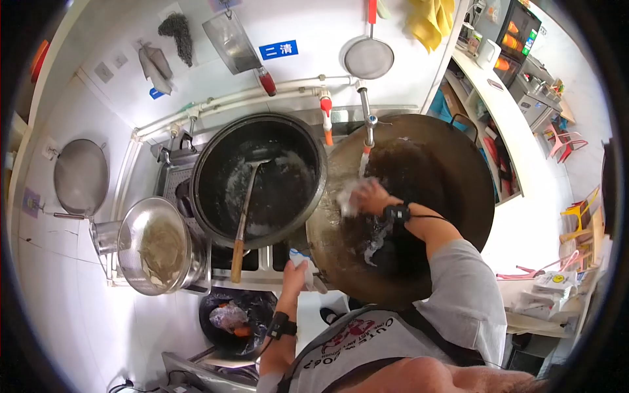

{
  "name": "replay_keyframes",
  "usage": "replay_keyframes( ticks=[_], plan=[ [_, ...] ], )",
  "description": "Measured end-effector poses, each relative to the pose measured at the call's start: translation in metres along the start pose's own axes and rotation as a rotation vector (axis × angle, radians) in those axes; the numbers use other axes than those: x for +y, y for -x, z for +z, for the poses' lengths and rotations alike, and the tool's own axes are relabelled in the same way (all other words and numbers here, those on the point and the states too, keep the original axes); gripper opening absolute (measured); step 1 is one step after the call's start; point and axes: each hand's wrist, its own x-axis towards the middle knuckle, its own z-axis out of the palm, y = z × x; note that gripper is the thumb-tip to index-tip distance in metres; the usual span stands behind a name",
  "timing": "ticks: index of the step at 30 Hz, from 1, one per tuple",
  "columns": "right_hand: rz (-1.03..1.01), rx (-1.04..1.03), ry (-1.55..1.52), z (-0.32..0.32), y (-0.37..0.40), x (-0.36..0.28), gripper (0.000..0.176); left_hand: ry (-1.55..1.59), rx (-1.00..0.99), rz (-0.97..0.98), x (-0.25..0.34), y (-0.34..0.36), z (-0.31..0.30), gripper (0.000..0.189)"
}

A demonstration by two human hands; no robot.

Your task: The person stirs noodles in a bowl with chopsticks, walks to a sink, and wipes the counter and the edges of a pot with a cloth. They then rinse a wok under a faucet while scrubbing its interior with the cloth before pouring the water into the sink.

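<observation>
My right hand [372, 198] is over the left side of a large brown wok [458, 190], just below the tap [371, 124]. Its fingers press on a whitish cloth [348, 199], blurred at its edges. Water and pale suds lie in the wok below. Down by the stove's front edge, my left hand [295, 276] is closed around a white cloth with a blue edge [299, 258]. Left of the wok sits a deep black pot [208, 196] with some liquid and foam inside. A wooden-handled spatula [244, 219] leans in it.
A steel bowl [131, 219] with something pale inside stands at the left. Below the stove is a lined black bin [262, 308] holding waste. On the walls hang a strainer [369, 59], a cleaver-like tool [232, 42] and yellow gloves [432, 19]. A white counter [501, 105] runs along the right.
</observation>
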Motion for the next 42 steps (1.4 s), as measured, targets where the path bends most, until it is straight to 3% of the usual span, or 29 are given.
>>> replay_keyframes(
  ticks=[1,4,5,7,8,9,11,13,14,16,17,19,21,22,23,24,26,28,29,31,34,36,38,40,41,42],
  plan=[
    [0.151,-0.09,0.077,-0.011,0.001,0.018,0.054,0.005,0.002,-0.007,0.004,0.0,0.003,0.033],
    [0.499,-0.083,0.42,0.027,0.014,0.074,0.052,0.001,0.035,0.002,0.012,0.006,0.002,0.033],
    [0.5,-0.179,0.562,0.03,0.033,0.081,0.049,-0.001,0.038,0.017,0.018,0.008,0.002,0.033],
    [0.38,-0.423,0.641,-0.017,0.084,0.058,0.04,-0.008,0.04,0.027,0.013,0.006,0.003,0.034],
    [0.265,-0.679,0.443,-0.085,0.102,0.033,0.037,-0.01,0.044,0.026,0.004,0.001,0.004,0.034],
    [0.259,-0.698,0.45,-0.09,0.107,0.01,0.037,-0.082,0.075,0.002,0.012,0.005,0.005,0.036],
    [0.006,-0.757,0.29,-0.09,0.117,-0.036,0.03,-0.09,0.081,0.026,0.007,0.004,0.009,0.037],
    [-0.158,-0.529,-0.005,-0.038,0.111,-0.07,0.028,-0.242,0.109,0.056,0.022,0.01,0.007,0.041],
    [-0.201,-0.275,-0.212,0.004,0.095,-0.075,0.028,-0.228,0.126,0.056,0.02,0.01,0.007,0.041],
    [-0.168,0.045,-0.148,0.0,0.043,-0.083,0.043,-0.207,0.072,0.042,0.015,0.004,0.006,0.044],
    [-0.186,0.059,-0.143,-0.002,0.027,-0.074,0.043,-0.203,0.095,0.043,0.021,0.005,0.004,0.044],
    [0.071,-0.223,-0.109,-0.007,-0.01,-0.047,0.044,-0.297,0.059,0.01,0.038,0.015,0.002,0.045],
    [0.434,-0.25,-0.123,0.029,-0.009,-0.01,0.032,-0.326,0.067,0.012,0.028,0.009,0.002,0.046],
    [0.563,-0.119,0.229,0.027,0.007,-0.001,0.031,-0.344,0.065,0.02,0.024,0.006,0.004,0.047],
    [0.779,-0.298,0.207,0.053,0.007,0.018,0.034,-0.399,0.112,0.061,0.021,0.007,0.006,0.05],
    [0.946,-0.415,0.121,0.059,0.021,0.023,0.039,-0.398,0.108,0.062,0.016,0.004,0.004,0.05],
    [1.082,-0.198,-0.373,0.043,0.063,0.007,0.044,-0.396,0.091,0.062,0.011,-0.004,0.007,0.054],
    [0.126,-0.938,0.011,-0.095,0.073,-0.033,0.047,-0.359,0.103,0.08,0.016,0.001,0.009,0.052],
    [0.09,-0.528,-0.198,-0.061,0.092,-0.052,0.04,-0.341,0.123,0.101,0.019,0.003,0.008,0.05],
    [0.034,-0.115,-0.401,-0.009,0.091,-0.084,0.034,-0.306,0.119,0.066,0.025,0.008,0.005,0.051],
    [-0.158,-0.206,-0.225,0.014,0.023,-0.126,0.024,-0.268,0.142,0.039,0.027,0.017,0.004,0.054],
    [-0.082,0.101,-0.302,0.021,-0.034,-0.141,0.02,-0.199,0.177,0.034,0.009,0.021,0.009,0.054],
    [0.314,0.356,-0.519,0.053,-0.1,-0.152,0.021,-0.147,0.192,0.042,0.002,0.03,0.01,0.051],
    [0.578,0.504,-0.631,0.013,-0.132,-0.146,0.023,-0.019,0.085,-0.041,0.015,0.046,0.004,0.043],
    [0.596,0.495,-0.647,-0.006,-0.132,-0.148,0.023,0.062,0.033,-0.113,0.009,0.044,0.005,0.041],
    [0.533,0.268,-0.785,-0.022,-0.128,-0.147,0.024,0.044,0.017,-0.119,0.008,0.044,0.004,0.041]
  ],
)
